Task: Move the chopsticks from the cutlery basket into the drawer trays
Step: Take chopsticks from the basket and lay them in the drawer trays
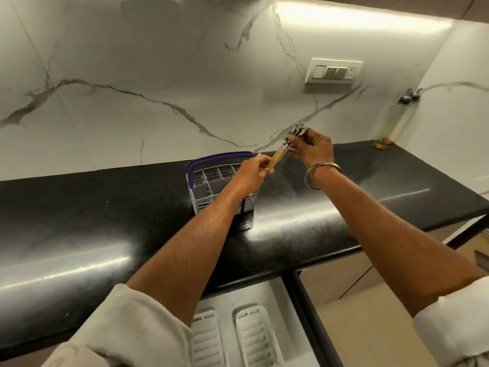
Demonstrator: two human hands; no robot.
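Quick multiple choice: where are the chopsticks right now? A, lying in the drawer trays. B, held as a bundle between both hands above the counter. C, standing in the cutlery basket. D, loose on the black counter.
B: the chopsticks are lifted clear of the cutlery basket, the left hand gripping the bamboo ends and the right hand the patterned ends; the drawer trays hold none.

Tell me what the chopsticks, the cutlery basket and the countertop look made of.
Chopsticks: probably bamboo or wood, tan shafts, purple-and-white patterned tops.
Cutlery basket: moulded plastic, matte pale grid walls, purple rim.
Countertop: polished dark stone, likely granite, speckled with bright reflections.
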